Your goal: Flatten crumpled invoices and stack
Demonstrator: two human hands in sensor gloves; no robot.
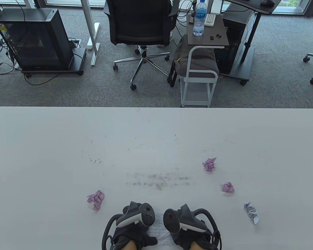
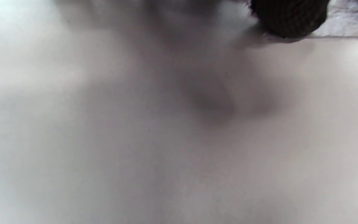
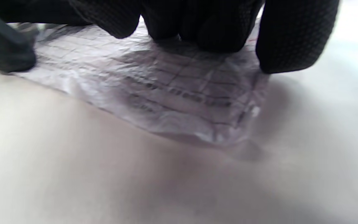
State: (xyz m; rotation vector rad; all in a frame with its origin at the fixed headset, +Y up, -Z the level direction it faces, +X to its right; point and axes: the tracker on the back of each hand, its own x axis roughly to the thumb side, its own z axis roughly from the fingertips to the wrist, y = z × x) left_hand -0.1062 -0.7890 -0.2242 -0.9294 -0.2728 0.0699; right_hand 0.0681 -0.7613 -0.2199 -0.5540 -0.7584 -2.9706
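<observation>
Pressing down with both hands, the person works on one white invoice [image 1: 160,229] at the near edge of the table [image 1: 156,135]. The right hand [image 1: 191,231] has its fingers [image 3: 294,37] spread flat on the paper, tips pushing into it. The paper lies open under them, wrinkly, with printed lines showing. The left hand [image 1: 131,233] sits just beside the right one, on the other end of the same paper. Only one dark fingertip [image 2: 289,17] shows in its wrist view, touching the sheet's edge, so I cannot tell how its other fingers lie.

So one paper is nearly flat. No pile of flat papers shows yet.

Four balls are left, I think. A pink ball [image 1: 95,199] lies near the left hand, off to its outer side. Past the right hand, further out, sit two more pink balls [image 1: 209,164] [image 1: 227,187] and a whitish ball [image 1: 251,212]. Most of the job looks not done.
</observation>
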